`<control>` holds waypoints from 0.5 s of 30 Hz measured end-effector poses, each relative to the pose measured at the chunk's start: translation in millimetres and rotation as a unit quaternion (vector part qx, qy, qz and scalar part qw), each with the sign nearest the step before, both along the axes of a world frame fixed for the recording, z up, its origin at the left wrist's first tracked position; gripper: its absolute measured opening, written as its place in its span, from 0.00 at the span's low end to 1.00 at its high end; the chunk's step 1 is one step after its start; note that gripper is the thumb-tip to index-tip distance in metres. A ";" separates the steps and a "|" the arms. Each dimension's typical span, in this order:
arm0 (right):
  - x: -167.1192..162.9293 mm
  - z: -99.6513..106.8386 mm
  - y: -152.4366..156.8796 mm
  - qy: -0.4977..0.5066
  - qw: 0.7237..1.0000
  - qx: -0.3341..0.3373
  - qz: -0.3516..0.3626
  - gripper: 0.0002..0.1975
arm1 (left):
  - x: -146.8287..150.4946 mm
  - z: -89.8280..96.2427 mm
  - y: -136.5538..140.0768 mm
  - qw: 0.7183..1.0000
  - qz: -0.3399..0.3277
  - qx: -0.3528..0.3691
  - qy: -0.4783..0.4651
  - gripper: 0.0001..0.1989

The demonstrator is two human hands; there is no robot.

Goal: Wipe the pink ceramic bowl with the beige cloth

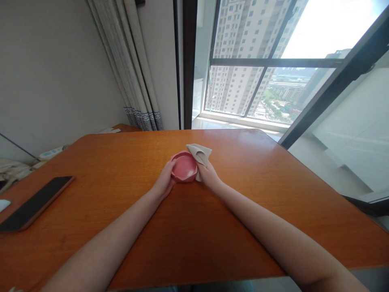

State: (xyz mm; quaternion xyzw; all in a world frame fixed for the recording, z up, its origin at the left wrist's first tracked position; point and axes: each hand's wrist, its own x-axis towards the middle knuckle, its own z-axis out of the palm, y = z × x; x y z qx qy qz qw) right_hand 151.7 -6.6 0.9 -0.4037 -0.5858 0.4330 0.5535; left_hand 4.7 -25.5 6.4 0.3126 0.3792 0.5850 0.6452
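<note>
A pink, many-sided shallow dish (184,167), perhaps an ashtray, is held in front of me over the middle of the wooden table. My left hand (165,177) grips its left side, with the thumb at the rim. At the right side of the dish, my right hand (209,175) is closed on a pale folded tissue (199,152). Part of the tissue sticks up above the fingers, and a bit shows below them against the dish's side. The right fingertips are hidden behind the tissue.
The brown wooden table (237,231) spreads out under both arms. To the left lies a long dark flat mat (38,202), with a white object (3,205) at the frame's edge. A curtain (133,73) and a large window (243,89) stand beyond the far edge.
</note>
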 end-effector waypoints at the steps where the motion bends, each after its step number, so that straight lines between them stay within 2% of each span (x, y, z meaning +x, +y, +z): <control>1: -5.3 -2.3 -2.9 0.015 1.000 -0.013 -0.003 0.28 | 0.5 -0.6 1.4 1.000 0.018 0.009 -0.020 0.18; 3: -15.1 -7.4 -8.5 0.039 0.999 -0.024 -0.002 0.29 | 1.0 -1.3 3.5 0.998 0.028 0.032 -0.056 0.17; 5: -20.3 -11.3 -12.0 0.046 0.999 -0.020 -0.009 0.30 | 0.9 -1.2 3.7 0.996 0.006 0.049 -0.068 0.17; 10: -6.5 -5.5 -4.7 0.016 0.999 0.006 -0.030 0.27 | -1.9 0.9 -1.5 0.998 -0.048 0.023 -0.026 0.19; 15: 11.3 8.4 5.9 -0.016 0.996 0.070 0.048 0.20 | -5.0 1.1 -3.0 0.999 -0.048 0.007 0.018 0.19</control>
